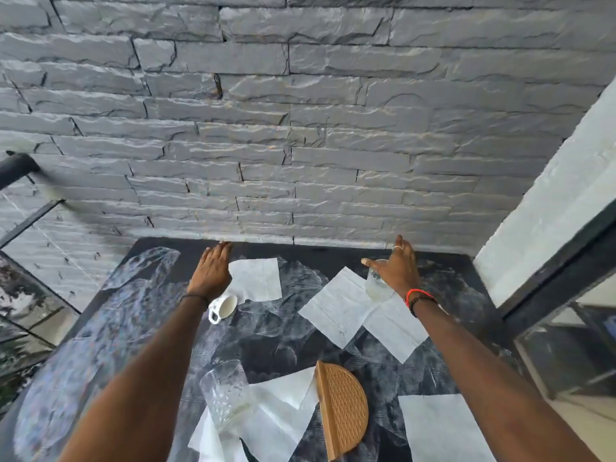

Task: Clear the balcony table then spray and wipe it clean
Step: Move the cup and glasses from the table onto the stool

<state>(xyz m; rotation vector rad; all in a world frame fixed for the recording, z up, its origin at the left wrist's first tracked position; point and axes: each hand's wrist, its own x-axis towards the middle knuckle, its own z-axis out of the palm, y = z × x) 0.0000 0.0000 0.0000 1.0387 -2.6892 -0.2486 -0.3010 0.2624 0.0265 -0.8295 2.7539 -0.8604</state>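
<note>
From the head view, the dark marbled table (276, 331) butts its far edge against the grey stone wall (300, 145). A glass railing (30, 295) runs just beside its left edge, and a white pillar (550, 211) stands near the far right corner. Bare tabletop lies along the left side. The middle and near parts are strewn with white napkins (336, 308), a tipped white mug (222, 306), a near glass (228, 395) and a folded woven mat (343, 411).

Both arms reach forward. The left hand (211, 271) is palm down near the far edge, fingers straight and together, holding nothing. The right hand (396, 268) is spread over a far glass (378, 281), thumb out and fingers extended. I cannot tell whether it touches the glass.
</note>
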